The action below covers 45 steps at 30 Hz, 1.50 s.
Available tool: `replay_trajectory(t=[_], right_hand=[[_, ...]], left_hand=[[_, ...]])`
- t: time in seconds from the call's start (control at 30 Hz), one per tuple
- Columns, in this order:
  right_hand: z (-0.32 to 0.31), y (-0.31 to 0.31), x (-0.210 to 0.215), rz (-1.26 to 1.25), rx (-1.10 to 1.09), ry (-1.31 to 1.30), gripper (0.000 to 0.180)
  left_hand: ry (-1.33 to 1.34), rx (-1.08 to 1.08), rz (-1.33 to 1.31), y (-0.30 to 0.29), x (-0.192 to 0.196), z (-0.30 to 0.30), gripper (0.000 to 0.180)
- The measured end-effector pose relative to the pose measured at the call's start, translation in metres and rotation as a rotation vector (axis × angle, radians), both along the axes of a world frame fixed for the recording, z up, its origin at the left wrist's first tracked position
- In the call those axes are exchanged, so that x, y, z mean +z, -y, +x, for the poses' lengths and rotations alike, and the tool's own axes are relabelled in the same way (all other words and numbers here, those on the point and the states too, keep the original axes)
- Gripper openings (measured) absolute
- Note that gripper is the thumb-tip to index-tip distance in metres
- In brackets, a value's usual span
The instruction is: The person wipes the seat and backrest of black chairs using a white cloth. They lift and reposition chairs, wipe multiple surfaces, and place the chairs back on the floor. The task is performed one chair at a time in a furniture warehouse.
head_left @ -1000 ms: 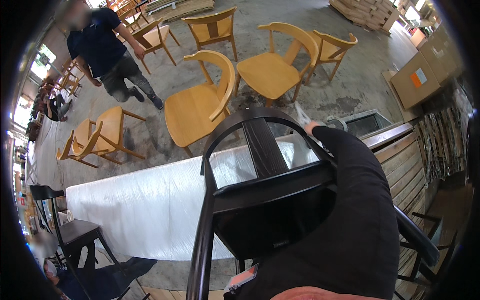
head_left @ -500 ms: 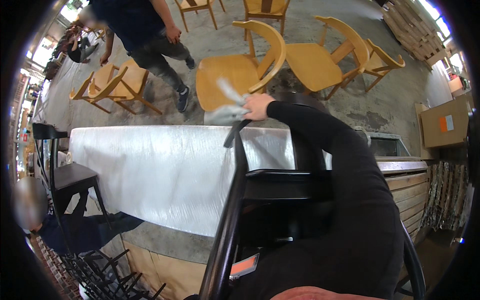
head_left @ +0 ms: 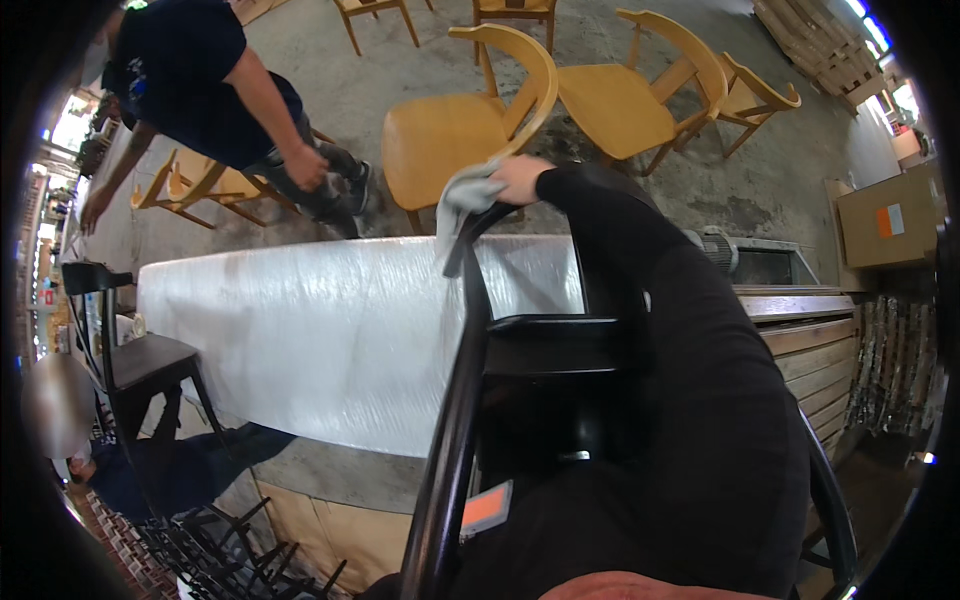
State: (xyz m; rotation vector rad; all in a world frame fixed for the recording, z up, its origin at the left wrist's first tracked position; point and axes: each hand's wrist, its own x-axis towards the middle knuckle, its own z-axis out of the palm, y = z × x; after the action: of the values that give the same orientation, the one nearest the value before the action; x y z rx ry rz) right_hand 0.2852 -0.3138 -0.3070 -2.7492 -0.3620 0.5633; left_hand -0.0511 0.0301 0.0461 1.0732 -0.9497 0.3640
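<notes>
My right hand (head_left: 522,181) is closed on a light grey cloth (head_left: 462,204). Part of the cloth drapes over the end of a black chair's curved top rail, and the rest hangs down beside it. The glossy black chair (head_left: 452,440) stands right in front of me, and my black-sleeved right arm reaches across it. Behind that chair, a long bench or table wrapped in clear plastic (head_left: 300,340) stretches to the left. My left hand is out of the picture.
Several light wooden chairs (head_left: 450,140) stand on the concrete floor beyond. One co-worker (head_left: 190,80) is at the upper left, another (head_left: 170,470) at the lower left near a dark chair (head_left: 145,358). On the right are a cardboard box (head_left: 890,225) and slatted wood (head_left: 800,365).
The cloth, blurred and sticking out before, now drapes over the rail end. My right hand has moved slightly up in the picture. The upper-left co-worker has come closer, shifting left.
</notes>
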Motion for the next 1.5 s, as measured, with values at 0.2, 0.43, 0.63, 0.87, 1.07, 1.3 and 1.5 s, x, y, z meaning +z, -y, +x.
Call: replay_trajectory(t=[0.2,0.43,0.63,0.87,1.07,1.3,1.5], right_hand=[[-0.037,0.07,0.019,0.139,-0.051,0.057,0.034],[-0.047,-0.053,0.023,-0.177,0.662,0.263,0.023],[-0.022,-0.055,0.001,-0.165,0.544,0.231,0.019],[-0.02,0.054,0.066,-0.251,0.015,-0.148,0.047],[-0.011,0.075,0.039,-0.066,0.054,0.061,0.046],[-0.019,-0.082,0.002,-0.22,0.482,0.228,0.029],[-0.019,0.028,0.041,-0.086,0.081,0.014,0.046]], left_hand=[[0.117,-0.147,-0.087,-0.016,-0.015,0.007,0.018],[0.065,-0.06,-0.069,0.0,-0.006,0.013,0.018],[0.102,-0.091,-0.115,0.006,-0.006,0.019,0.015],[0.093,-0.128,-0.12,0.001,-0.005,0.016,0.013],[0.006,-0.082,-0.07,-0.001,-0.001,0.005,0.013],[0.248,-0.176,-0.171,0.007,-0.013,0.027,0.016],[0.189,-0.1,-0.133,0.015,-0.005,0.024,0.019]])
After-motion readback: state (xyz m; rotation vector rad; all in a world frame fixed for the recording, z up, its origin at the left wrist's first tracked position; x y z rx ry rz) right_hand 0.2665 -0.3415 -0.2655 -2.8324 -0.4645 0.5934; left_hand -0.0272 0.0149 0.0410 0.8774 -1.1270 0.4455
